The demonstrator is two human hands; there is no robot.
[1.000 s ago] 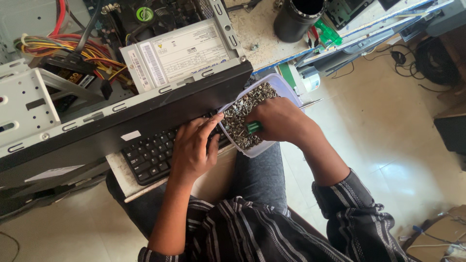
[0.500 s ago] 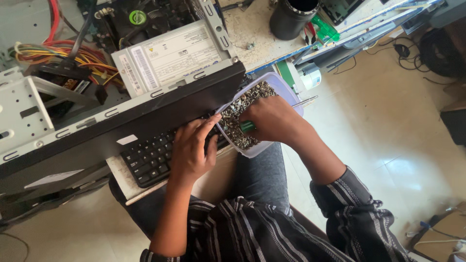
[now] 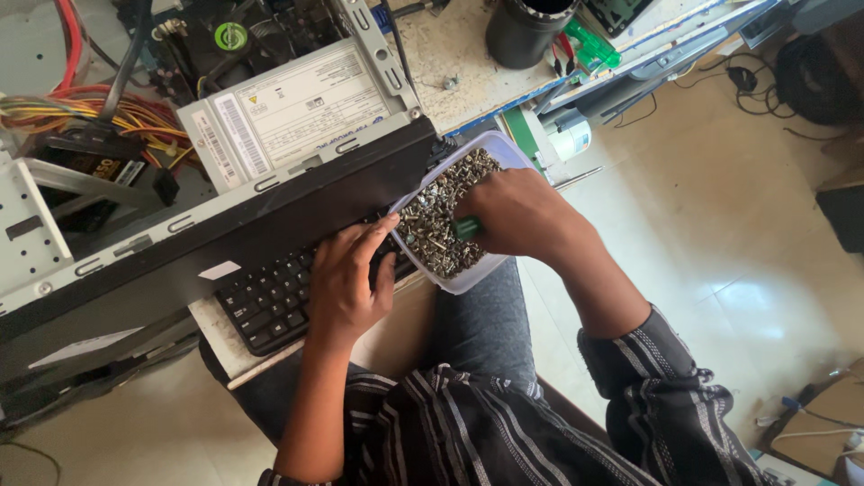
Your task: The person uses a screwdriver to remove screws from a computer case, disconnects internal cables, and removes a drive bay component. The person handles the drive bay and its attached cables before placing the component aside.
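A clear plastic tub [image 3: 504, 148] full of small metal screws [image 3: 441, 211] rests on my lap against the edge of an open computer case [image 3: 270, 207]. My right hand [image 3: 517, 216] reaches into the tub with a green-handled tool [image 3: 465, 229] in its grip, fingers among the screws. My left hand [image 3: 346, 279] lies on a black keyboard [image 3: 265, 306] and its fingertips touch the tub's near-left rim.
The case holds a grey power supply [image 3: 297, 108] and bundled coloured wires [image 3: 99, 112]. A black cylindrical holder [image 3: 526, 31], green-handled tools [image 3: 594, 45] and a loose screw lie on the workbench [image 3: 459, 63]. Cables [image 3: 801, 72] and a cardboard box [image 3: 823, 427] sit on the tiled floor.
My right hand has shifted slightly within the tub of screws. My left hand stays on the keyboard by the tub's rim.
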